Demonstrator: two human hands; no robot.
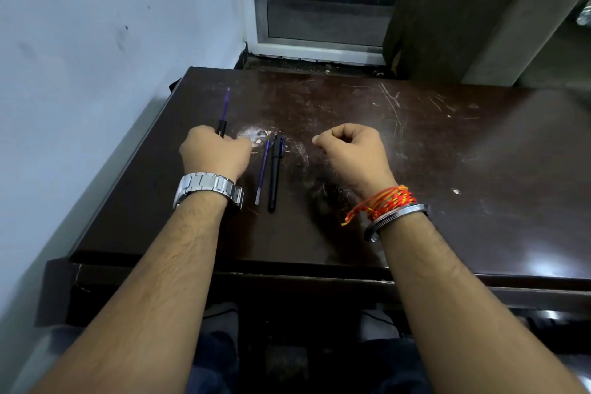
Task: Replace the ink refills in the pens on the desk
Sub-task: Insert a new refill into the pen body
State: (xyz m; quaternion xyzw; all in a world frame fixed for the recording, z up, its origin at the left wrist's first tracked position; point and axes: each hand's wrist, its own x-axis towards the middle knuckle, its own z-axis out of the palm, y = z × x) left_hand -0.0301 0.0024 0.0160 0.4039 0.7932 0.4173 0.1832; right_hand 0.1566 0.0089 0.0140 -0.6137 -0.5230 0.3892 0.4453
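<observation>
A: Dark brown wood, scratched and glossy: that is the desk (415, 150). It sits in a corner, the pale wall (96, 57) along its left side and a metal-framed glass door (323, 0) beyond its far edge.

B: And the hands?

A: Both over the middle of the top. The left hand (214, 152) is curled into a fist around a dark pen barrel (221, 128). A purple refill (226, 104) sticks out of the barrel's far end and points away from the person, toward the wall corner.

B: Silver watch (208, 187) on that wrist, I see. The right?

A: The right hand (350, 153) is loosely closed, thumb against forefinger. Whether it pinches anything small, I cannot tell; nothing shows between the fingertips. Red and orange threads (383, 201) and a steel bangle (396, 219) sit on its wrist.

B: Anything loose on the desk?

A: Two things, lying between the hands, side by side and nearly parallel. A thin blue refill (262, 173) is the nearer to the left hand. Just to its right lies a whole black pen (275, 173), capped end toward the far side. They lie close, but I cannot say if they touch.

B: Marks on the surface?

A: A whitish scuffed patch (256, 136) just beyond the two, beside the left fist.
</observation>
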